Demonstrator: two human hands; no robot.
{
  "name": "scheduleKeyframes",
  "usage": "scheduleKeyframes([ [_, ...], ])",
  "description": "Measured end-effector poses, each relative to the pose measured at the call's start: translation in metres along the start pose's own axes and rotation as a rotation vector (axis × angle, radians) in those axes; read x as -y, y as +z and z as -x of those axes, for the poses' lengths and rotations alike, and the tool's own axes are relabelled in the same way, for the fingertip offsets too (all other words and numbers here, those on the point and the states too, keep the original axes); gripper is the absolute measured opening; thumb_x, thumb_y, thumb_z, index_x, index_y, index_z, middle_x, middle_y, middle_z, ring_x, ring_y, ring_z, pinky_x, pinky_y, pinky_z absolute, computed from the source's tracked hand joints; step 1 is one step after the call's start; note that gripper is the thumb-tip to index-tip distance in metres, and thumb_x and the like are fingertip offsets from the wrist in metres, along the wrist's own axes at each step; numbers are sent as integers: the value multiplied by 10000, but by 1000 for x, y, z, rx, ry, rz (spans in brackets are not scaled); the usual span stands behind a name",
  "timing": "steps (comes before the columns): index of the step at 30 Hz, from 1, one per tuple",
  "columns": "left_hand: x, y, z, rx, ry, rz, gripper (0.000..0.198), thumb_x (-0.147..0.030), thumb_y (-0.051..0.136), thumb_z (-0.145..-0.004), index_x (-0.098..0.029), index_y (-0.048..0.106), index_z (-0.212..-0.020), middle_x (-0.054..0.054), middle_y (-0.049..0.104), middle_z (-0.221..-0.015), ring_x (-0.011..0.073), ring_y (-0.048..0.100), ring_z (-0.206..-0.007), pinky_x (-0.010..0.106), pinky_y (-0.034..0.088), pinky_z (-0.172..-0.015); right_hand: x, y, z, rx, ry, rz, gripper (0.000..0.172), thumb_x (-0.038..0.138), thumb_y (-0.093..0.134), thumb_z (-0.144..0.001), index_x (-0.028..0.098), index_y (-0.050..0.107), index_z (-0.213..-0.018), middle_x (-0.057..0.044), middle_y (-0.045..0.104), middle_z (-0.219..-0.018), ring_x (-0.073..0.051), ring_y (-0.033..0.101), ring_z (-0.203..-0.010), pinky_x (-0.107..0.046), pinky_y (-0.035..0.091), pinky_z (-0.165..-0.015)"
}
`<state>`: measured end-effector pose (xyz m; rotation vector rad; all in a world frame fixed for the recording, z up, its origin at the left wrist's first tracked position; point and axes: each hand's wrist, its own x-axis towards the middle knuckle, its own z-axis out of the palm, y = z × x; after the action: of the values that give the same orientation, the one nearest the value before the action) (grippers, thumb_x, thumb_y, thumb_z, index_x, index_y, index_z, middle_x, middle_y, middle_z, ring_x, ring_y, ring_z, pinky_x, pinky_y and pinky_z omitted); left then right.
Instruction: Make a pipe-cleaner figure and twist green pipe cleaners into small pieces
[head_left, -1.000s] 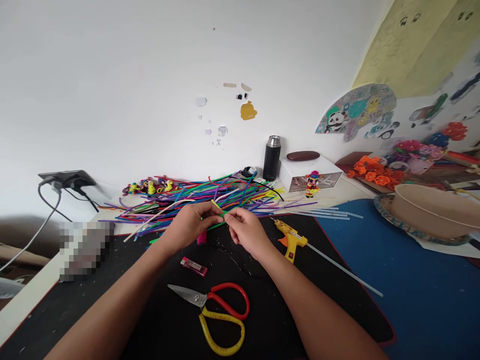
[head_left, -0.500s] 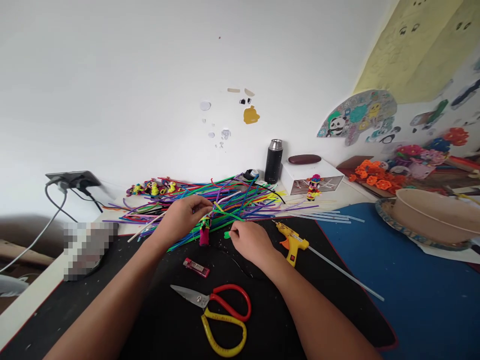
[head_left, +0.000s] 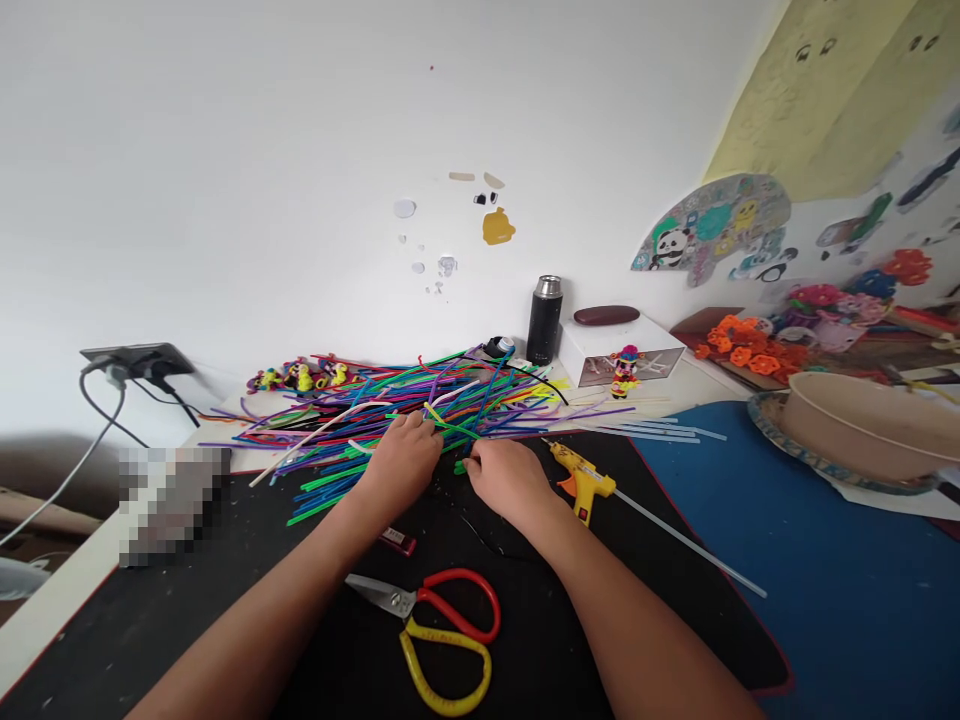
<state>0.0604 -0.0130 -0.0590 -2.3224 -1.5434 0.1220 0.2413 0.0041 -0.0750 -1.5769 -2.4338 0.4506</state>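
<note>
A loose heap of long, thin, fuzzy craft stems [head_left: 420, 395] in purple, blue, green, red, pink, yellow and white is lying spread across the far edge of the black mat [head_left: 90, 640] and the pale tabletop [head_left: 67, 590] behind it. The stems are running mostly flat and roughly side to side, crossing one another. Several green stems [head_left: 322, 497] are poking out of the heap's near left side onto the mat. A bent yellow-green stem [head_left: 442, 422] is arching over the near edge, just beside the left hand [head_left: 405, 462], which is resting on the heap. A short bright green scrap [head_left: 459, 467] is lying at the fingertips of the right hand [head_left: 510, 480]; whether it is pinched cannot be told.
</note>
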Motion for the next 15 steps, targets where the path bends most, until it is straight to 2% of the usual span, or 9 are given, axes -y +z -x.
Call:
scheduleKeyframes([
  [6,-3,2,-2,7,-9,-24,195,-65,622,-944,-150,789,-891,157,753,-960,339,661,-1054,447,488,-910,6,-4,2,-46,-45,-37,236,346,590,-1047,210,775,-990,-92,821,-971,-258,759,-913,-336,405,-696],
  [15,2,8,-1,-66,-44,-9,227,-43,581,-917,-143,773,-850,175,737,-905,353,649,-986,457,478,-863,10,-7,3,-158,-80,-170,198,326,611,-1048,226,767,-980,-49,802,-872,-211,708,-788,-331,290,-626],
])
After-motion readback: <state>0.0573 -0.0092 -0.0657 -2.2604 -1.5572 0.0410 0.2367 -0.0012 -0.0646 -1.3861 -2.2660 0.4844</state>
